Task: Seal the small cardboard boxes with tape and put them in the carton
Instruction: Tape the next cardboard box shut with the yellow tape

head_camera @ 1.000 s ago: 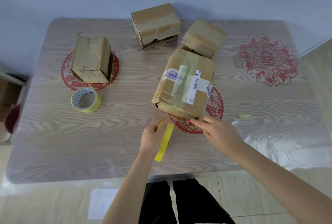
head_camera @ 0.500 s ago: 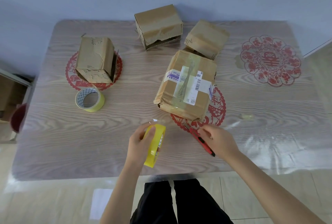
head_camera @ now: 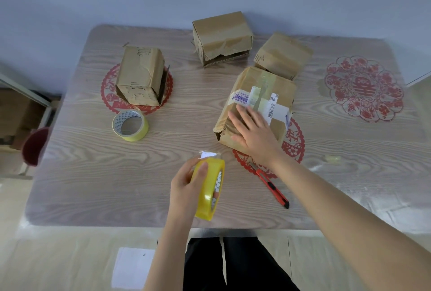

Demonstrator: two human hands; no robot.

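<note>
Up and to the left of the left hand, a second tape roll (head_camera: 130, 125) lies flat on the counter (head_camera: 93, 185) with its hole facing up. Just beyond it we see a tall left box (head_camera: 140, 76) standing on a red paper-cut (head_camera: 109, 99), a flap sticking out at its right side.

The left hand (head_camera: 186, 183) hovers over the near part of the counter and grips a yellow tape roll (head_camera: 210, 188) held on edge. The thumb lies on the outer band and the fingers curl round into the core. A loose clear end of tape sticks up from the top of the roll.

Far beyond both hands, at the back edge, sits a back box (head_camera: 221, 36) with a torn, gaping front.

The right hand (head_camera: 254, 132) lies flat, fingers spread, on top of the labelled box (head_camera: 263, 85), with the palm over its near edge. This box, crossed with clear tape and white labels, sits beyond and to the right of the left hand. A small box (head_camera: 283, 55) sits close against its far side, beyond the right hand; we cannot tell whether they touch. Just on the near side of the right wrist a red utility knife (head_camera: 272, 185) lies on the counter, between the two forearms. Well to the right of the right hand we see a red roundel (head_camera: 363, 87).
</note>
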